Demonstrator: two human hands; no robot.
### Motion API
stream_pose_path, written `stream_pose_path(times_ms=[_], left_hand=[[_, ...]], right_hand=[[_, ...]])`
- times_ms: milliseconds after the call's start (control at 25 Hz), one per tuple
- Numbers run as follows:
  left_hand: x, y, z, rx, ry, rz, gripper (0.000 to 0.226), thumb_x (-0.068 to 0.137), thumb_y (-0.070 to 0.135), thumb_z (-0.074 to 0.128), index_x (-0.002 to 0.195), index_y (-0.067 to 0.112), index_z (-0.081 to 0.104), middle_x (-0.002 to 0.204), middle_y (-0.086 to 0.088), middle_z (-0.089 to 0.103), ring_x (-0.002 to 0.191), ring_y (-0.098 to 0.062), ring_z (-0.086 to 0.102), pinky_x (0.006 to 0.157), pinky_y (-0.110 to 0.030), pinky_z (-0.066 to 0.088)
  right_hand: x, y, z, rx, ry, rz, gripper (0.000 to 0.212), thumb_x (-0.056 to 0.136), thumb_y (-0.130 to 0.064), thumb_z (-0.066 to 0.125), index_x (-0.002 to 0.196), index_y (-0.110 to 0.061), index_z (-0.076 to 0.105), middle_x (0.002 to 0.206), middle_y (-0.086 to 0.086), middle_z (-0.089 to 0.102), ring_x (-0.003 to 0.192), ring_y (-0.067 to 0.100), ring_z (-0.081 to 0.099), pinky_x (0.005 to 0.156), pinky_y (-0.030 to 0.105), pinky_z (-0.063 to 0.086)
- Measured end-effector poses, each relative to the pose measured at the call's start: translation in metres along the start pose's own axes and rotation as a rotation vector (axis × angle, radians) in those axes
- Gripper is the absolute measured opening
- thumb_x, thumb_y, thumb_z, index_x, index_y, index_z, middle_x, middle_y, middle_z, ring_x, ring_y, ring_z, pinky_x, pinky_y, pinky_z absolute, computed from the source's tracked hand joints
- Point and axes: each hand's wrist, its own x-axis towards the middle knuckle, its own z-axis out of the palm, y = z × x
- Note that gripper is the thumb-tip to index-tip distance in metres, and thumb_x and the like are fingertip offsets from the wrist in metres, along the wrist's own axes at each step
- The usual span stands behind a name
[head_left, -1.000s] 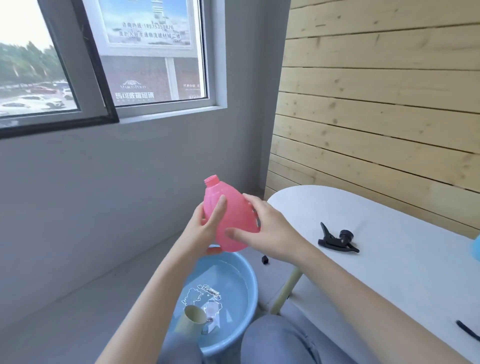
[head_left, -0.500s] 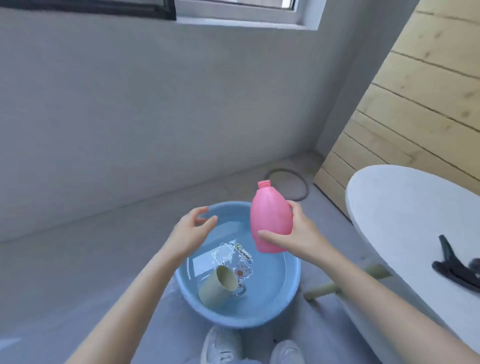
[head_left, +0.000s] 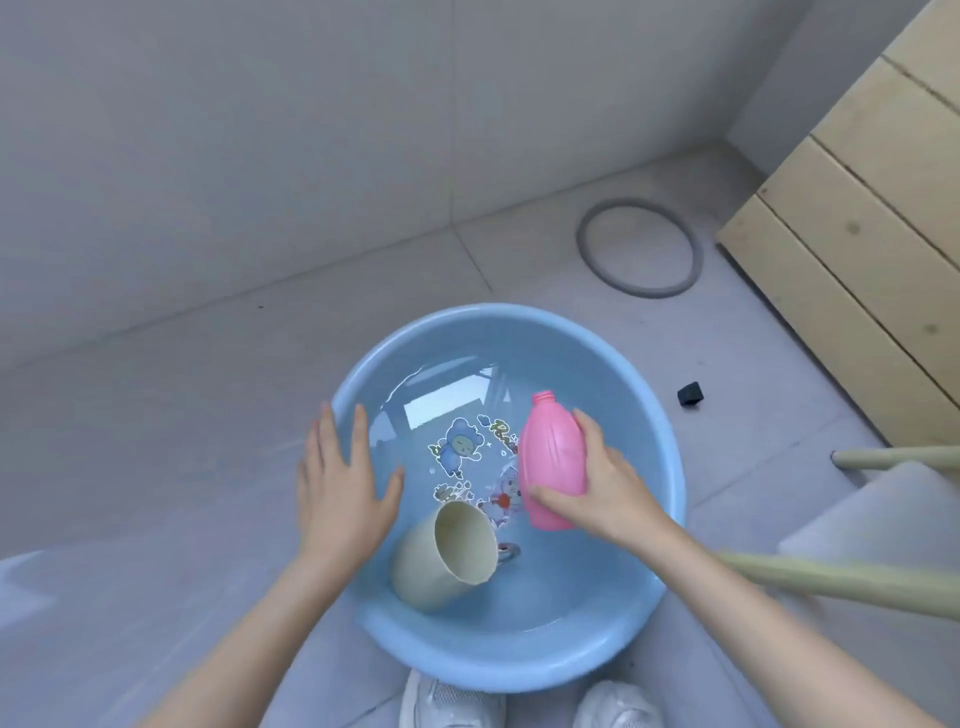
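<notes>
Over the blue basin (head_left: 493, 313) on the floor, holding a pink bottle (head_left: 553, 457) in the right hand (head_left: 608, 493).
In the head view, gripping the uncapped bottle low on its body, thumb across the base end and fingers curled round the far side, neck pointing away above the water; spreading the left hand (head_left: 340, 488) flat and empty over the basin's left rim, well apart from the right, contact impossible to tell; with a beige cup (head_left: 441, 556) lying on its side in the water between both wrists, and a grey ring (head_left: 644, 292) lying on the floor beyond.
</notes>
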Motion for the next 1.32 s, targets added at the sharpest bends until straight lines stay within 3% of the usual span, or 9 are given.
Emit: stream_pose_path(times_ms=[120, 280, 400, 600, 1320], left_hand=[[0.003, -0.008, 0.021, 0.093, 0.082, 0.079, 0.074, 0.087, 0.037, 0.060, 0.144, -0.002, 0.034, 0.152, -0.028, 0.021, 0.137, -0.047, 0.026, 0.097, -0.059, 0.037], [0.001, -0.014, 0.022, 0.124, 0.093, 0.070, 0.081, 0.085, 0.049, 0.035, 0.142, -0.009, 0.031, 0.152, -0.026, 0.025, 0.137, -0.040, 0.030, 0.086, -0.053, 0.047], [-0.001, -0.015, 0.023, 0.099, 0.115, 0.054, 0.080, 0.087, 0.048, 0.035, 0.144, -0.008, 0.027, 0.154, -0.022, 0.023, 0.140, -0.035, 0.027, 0.091, -0.051, 0.046], [0.000, -0.014, 0.024, 0.101, 0.142, 0.052, 0.073, 0.090, 0.034, 0.053, 0.144, -0.007, 0.027, 0.156, -0.018, 0.020, 0.142, -0.033, 0.023, 0.100, -0.051, 0.040], [0.002, -0.018, 0.030, 0.106, 0.209, 0.047, 0.076, 0.087, 0.030, 0.062, 0.145, -0.004, 0.028, 0.156, -0.015, 0.022, 0.142, -0.032, 0.026, 0.099, -0.051, 0.041]], right_hand=[[0.007, 0.008, 0.013, -0.056, 0.005, 0.023, 0.101, 0.074, -0.057, 0.066, 0.147, -0.038, 0.001, 0.128, 0.006, 0.035, 0.115, 0.035, 0.052, 0.097, 0.040, 0.044], [0.010, 0.014, 0.027, -0.164, -0.006, 0.010, 0.102, 0.076, -0.060, 0.065, 0.150, -0.032, 0.000, 0.130, 0.007, 0.034, 0.116, 0.036, 0.053, 0.093, 0.041, 0.044], [0.011, 0.017, 0.034, -0.183, -0.018, 0.037, 0.104, 0.076, -0.063, 0.064, 0.151, -0.030, -0.001, 0.132, 0.008, 0.036, 0.118, 0.037, 0.051, 0.092, 0.041, 0.042], [0.021, 0.020, 0.044, -0.142, -0.037, 0.099, 0.109, 0.074, -0.066, 0.064, 0.151, -0.026, -0.003, 0.135, 0.010, 0.034, 0.120, 0.035, 0.051, 0.092, 0.041, 0.043], [0.034, 0.014, 0.057, -0.199, 0.067, 0.080, 0.111, 0.075, -0.066, 0.063, 0.151, -0.025, -0.005, 0.139, 0.011, 0.031, 0.119, 0.036, 0.051, 0.090, 0.041, 0.044]])
